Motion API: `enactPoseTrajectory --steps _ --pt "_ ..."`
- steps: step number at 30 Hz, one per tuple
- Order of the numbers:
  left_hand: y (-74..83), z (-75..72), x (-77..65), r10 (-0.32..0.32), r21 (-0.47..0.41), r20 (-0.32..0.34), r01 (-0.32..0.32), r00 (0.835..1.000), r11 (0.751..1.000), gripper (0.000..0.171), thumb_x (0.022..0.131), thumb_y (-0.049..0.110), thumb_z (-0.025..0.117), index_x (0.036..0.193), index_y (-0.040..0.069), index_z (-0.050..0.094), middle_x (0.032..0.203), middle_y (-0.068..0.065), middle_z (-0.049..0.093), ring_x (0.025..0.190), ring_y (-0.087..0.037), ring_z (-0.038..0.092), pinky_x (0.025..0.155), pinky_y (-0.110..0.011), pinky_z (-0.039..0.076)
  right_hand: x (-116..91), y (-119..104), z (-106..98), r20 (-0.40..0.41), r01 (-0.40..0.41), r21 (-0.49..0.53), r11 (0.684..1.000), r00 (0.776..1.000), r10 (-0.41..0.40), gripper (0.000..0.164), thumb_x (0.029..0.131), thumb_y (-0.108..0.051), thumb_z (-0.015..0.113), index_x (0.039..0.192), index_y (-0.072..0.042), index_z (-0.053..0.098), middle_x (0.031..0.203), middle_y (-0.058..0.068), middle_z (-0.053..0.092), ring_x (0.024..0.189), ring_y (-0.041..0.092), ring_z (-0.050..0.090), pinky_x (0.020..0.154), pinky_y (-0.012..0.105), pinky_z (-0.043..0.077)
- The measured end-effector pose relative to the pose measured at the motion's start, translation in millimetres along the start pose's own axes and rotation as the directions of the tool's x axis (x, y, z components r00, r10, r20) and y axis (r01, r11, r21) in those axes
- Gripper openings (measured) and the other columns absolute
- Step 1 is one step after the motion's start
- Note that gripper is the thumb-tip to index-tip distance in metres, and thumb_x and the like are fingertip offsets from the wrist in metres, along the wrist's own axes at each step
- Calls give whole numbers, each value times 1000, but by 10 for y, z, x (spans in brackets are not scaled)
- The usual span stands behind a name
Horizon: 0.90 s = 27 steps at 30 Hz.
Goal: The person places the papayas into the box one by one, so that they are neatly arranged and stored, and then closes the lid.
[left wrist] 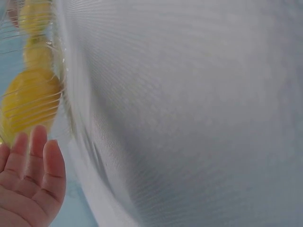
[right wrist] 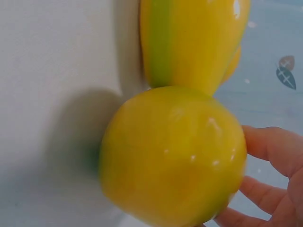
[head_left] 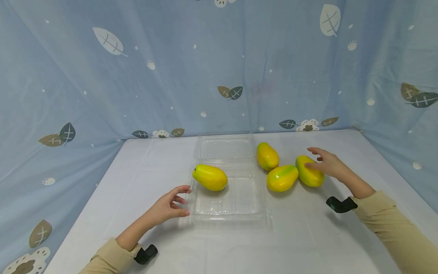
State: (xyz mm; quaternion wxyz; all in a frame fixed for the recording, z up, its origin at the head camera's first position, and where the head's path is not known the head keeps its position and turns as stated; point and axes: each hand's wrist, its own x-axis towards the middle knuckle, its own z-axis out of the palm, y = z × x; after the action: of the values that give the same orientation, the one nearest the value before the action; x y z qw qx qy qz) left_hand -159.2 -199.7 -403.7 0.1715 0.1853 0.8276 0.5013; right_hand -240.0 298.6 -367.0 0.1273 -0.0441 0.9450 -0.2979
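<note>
The right hand (head_left: 326, 164) is spread wide over the right fruit (head_left: 310, 172), its thumb laid on the top and its index finger reaching past the far side at twelve o'clock. How firmly the other fingers press is hard to judge, as the right wrist view shows only part of them.

That fruit lies with its length running from eleven to five o'clock. Its skin is smooth and glossy, so it will probably feel stiff, fairly light and a little slippery. The sure hold would be round its thick middle, thumb against fingers, rather than on a tapered end.

At its nine o'clock, touching or nearly so, is the middle fruit (head_left: 282, 178); from there the back fruit (head_left: 268, 156) sits at eleven o'clock. Both look just as slick and likely to roll if nudged.

Further toward nine o'clock stands the clear box (head_left: 229, 218), its lid (head_left: 224, 149) laid back at twelve. The boxed fruit (head_left: 210, 177) rests inside at ten o'clock. The thin plastic looks light and bendy, best steadied by its rim.

The left hand (head_left: 170, 205) holds nothing, fingers and thumb wide apart beside the box at nine o'clock, above the white table (head_left: 236, 251).
</note>
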Motion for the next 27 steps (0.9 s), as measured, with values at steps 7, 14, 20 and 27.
enactPoseTrajectory --steps 7,14,20,27 --pt "-2 -1 -2 2 4 0 -2 1000 1000 70 80 14 71 137 0 33 132 -24 42 102 -36 50 70 -25 51 -41 54 20 15 -7 26 1000 1000 7 77 89 -41 55 140 5 21 139 34 24 118 52 33 92 61 35" --pt "-3 -4 -3 -4 9 2 4 1000 1000 69 80 13 70 137 -1 34 133 -23 42 102 -35 51 70 -25 51 -107 109 58 67 -79 96 992 995 73 86 90 -46 52 142 7 9 138 37 15 117 52 32 90 59 37" --pt "1 -8 -11 -2 15 3 2 1000 1000 69 80 14 70 137 -1 33 132 -24 42 101 -34 51 71 -25 51 -177 141 76 97 -127 167 978 989 112 88 91 -44 51 141 9 1 138 39 11 118 51 31 92 54 39" --pt "3 -17 -6 8 27 2 -8 1000 1000 69 81 15 70 137 -1 33 132 -24 42 101 -33 51 72 -25 50 -244 183 103 144 -161 193 968 980 134 92 90 -47 50 141 9 -1 137 42 10 118 50 33 91 51 42"
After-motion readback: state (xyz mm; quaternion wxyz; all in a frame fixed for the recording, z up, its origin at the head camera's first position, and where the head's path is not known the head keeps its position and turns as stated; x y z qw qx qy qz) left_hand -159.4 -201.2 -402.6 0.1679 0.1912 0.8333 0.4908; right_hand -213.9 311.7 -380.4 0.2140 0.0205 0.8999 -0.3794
